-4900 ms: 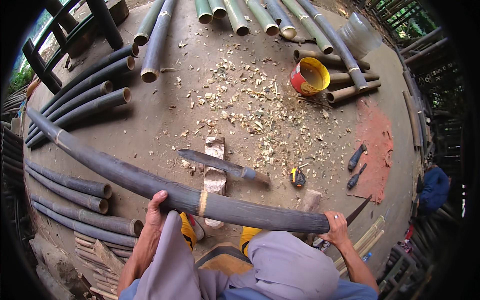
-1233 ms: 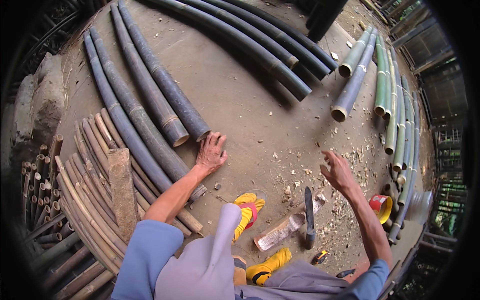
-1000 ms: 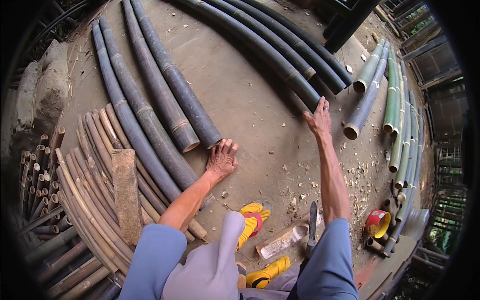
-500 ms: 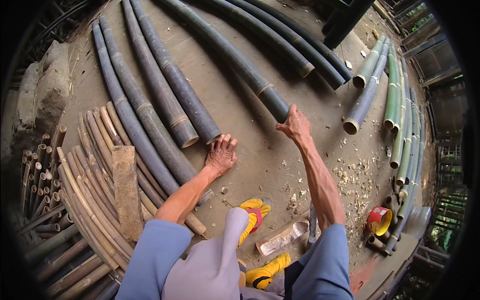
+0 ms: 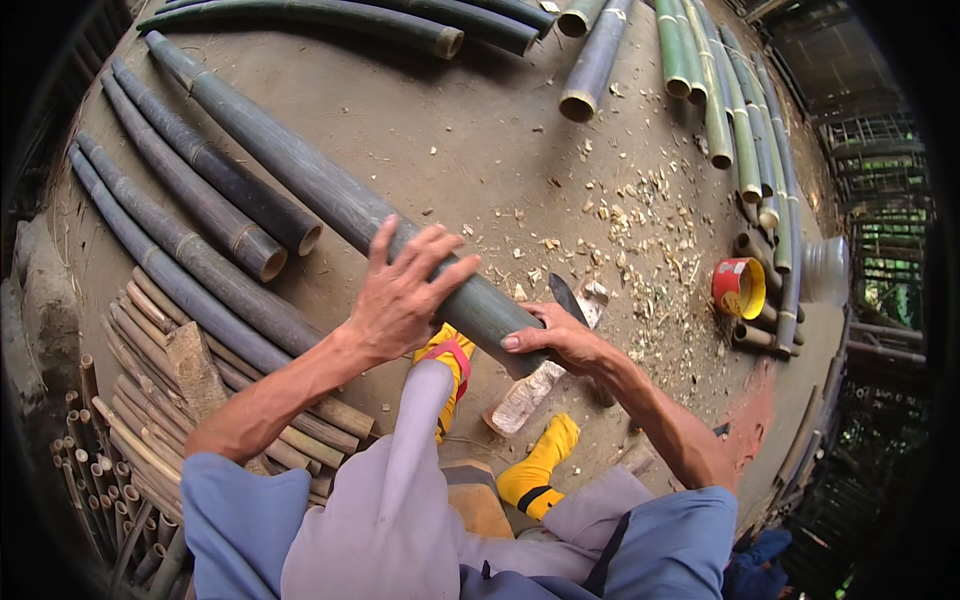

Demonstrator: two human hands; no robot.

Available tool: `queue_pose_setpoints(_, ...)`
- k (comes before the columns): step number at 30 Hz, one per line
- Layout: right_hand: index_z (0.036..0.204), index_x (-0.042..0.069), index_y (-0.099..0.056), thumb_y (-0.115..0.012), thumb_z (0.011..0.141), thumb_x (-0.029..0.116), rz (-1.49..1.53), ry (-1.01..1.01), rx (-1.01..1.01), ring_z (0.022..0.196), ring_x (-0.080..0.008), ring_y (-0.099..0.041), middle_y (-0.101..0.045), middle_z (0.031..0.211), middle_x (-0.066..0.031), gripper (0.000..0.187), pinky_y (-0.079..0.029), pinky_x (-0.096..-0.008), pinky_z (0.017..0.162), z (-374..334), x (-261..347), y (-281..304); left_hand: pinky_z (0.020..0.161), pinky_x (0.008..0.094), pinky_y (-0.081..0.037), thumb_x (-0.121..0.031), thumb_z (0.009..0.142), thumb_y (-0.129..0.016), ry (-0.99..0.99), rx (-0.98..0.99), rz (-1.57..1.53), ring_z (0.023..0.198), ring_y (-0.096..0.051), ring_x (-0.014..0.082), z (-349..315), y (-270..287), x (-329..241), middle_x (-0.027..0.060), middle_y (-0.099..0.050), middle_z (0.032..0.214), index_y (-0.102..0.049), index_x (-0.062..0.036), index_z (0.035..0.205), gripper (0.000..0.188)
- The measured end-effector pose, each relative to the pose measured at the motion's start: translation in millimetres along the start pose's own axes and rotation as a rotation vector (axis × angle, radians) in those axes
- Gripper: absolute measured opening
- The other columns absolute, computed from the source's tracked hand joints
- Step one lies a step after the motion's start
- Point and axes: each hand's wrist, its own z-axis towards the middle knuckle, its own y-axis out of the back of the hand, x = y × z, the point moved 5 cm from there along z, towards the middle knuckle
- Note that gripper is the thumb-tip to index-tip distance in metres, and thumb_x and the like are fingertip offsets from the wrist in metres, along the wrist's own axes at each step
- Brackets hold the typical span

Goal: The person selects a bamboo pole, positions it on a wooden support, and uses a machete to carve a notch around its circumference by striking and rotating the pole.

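Observation:
A long dark green bamboo pole (image 5: pixel 310 180) slants from the far left down to my lap area, its near end raised above the ground. My right hand (image 5: pixel 565 340) is closed around that near end, thumb on top. Further up the pole lies my left hand (image 5: pixel 405 285), its fingers spread over the upper side. Beneath the near end is a pale, hacked wooden block (image 5: pixel 525 395). A dark blade (image 5: pixel 567 298) shows just beyond my right hand; its handle is hidden.
Dark bamboo poles (image 5: pixel 200 205) lie at left, beside thinner brown poles (image 5: pixel 150 400). Green poles (image 5: pixel 715 90) line the right. Wood chips (image 5: pixel 660 230) litter the floor near a red-and-yellow tin (image 5: pixel 738 287). My yellow-socked foot (image 5: pixel 540 465) is close below the block.
The pole's near end has come toward me, and the pole now slants more. My left hand has gone from beside another pole onto this one. The view has turned and shifted.

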Motion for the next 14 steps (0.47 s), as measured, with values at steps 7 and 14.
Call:
queue_pose_setpoints(7,0.132,0.002,-0.05,-0.071,0.085,0.028,-0.718,-0.079,-0.594,0.082,-0.0247,-0.067,-0.067,0.097,-0.0187,0.058,-0.053,-0.0366,0.072,-175.8,-25.3,83.2,0.089,0.0376,-0.044,-0.017,0.055,-0.075,-0.189,0.362,-0.027,0.103,-0.059,0.0191,15.0,-88.4,-27.5,0.0012,-0.064,0.102,-0.06,-0.0145,0.108,0.056)
queue_pose_setpoints(14,0.132,0.001,-0.052,-0.072,0.08,0.017,-0.888,-0.078,-0.855,0.097,-0.0285,-0.064,-0.064,0.106,-0.0211,0.058,-0.05,-0.0408,0.09,-225.7,-180.9,120.0,0.09,0.039,-0.043,-0.017,0.061,-0.076,-0.142,0.424,-0.003,0.103,-0.06,0.0184,21.7,-107.4,-33.2,0.0013,-0.065,0.099,-0.064,-0.0165,0.111,0.052)
